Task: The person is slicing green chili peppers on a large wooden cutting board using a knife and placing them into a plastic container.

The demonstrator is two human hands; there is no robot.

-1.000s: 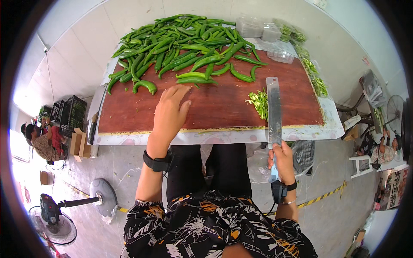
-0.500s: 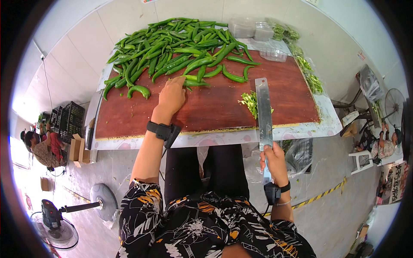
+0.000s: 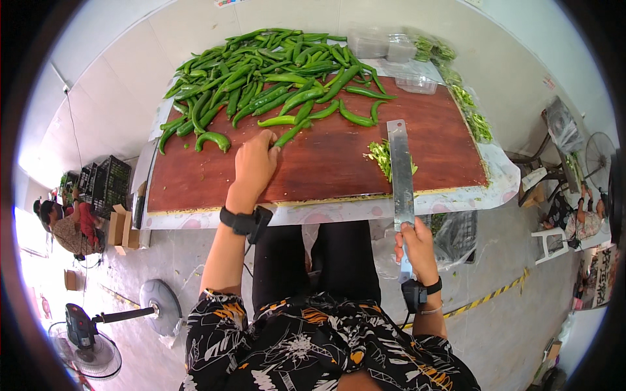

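Observation:
My left hand (image 3: 254, 164) is closed on the near end of a green chili pepper (image 3: 289, 135), which slants away to the right over the brown-red cutting board (image 3: 313, 173). In my right hand (image 3: 419, 246) is a long knife (image 3: 402, 171) by its pale blue handle, its wide blade pointing away from me over the board's front edge. Left of the blade lies a small heap of chopped green pepper (image 3: 380, 159), partly covered by it. A large pile of whole green chili peppers (image 3: 261, 68) covers the back left of the board.
Clear plastic boxes (image 3: 415, 82) stand at the back right, near filled packs (image 3: 479, 127) along the table's right edge. Below the front edge is a crate with plastic bags (image 3: 454, 238). A fan (image 3: 85, 345) stands at lower left; other people sit at both sides.
My left hand has drawn a chili pepper slightly toward me, away from the pile, and its fingers have closed on the end. My right hand and the knife have hardly moved.

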